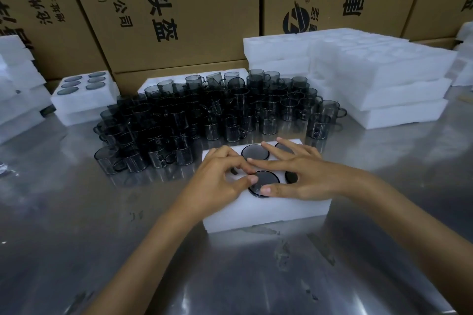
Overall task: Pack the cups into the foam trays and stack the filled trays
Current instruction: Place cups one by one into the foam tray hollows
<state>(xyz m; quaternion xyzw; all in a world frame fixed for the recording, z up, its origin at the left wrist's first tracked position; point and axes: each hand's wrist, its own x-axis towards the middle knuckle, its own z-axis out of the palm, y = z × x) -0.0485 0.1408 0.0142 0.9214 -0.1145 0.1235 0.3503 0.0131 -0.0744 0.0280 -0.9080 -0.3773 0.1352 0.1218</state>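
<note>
A white foam tray [266, 210] lies on the steel table right in front of me, with dark smoked-glass cups sunk in its holes. One cup [265, 181] sits in the near middle hole, another [254, 152] in the far middle hole. My left hand [217, 181] rests on the tray's left half, fingertips touching the near cup's rim. My right hand [299, 174] lies flat over the right half, fingers spread, thumb on that same cup. Behind the tray stands a crowd of several loose cups [204, 112].
A filled foam tray [84, 100] sits at the back left on another tray. Stacks of foam trays [371, 79] rise at the back right, more foam [18, 84] at the far left. Cardboard boxes [179, 7] wall off the back. The table [230, 276] shows bare steel near me.
</note>
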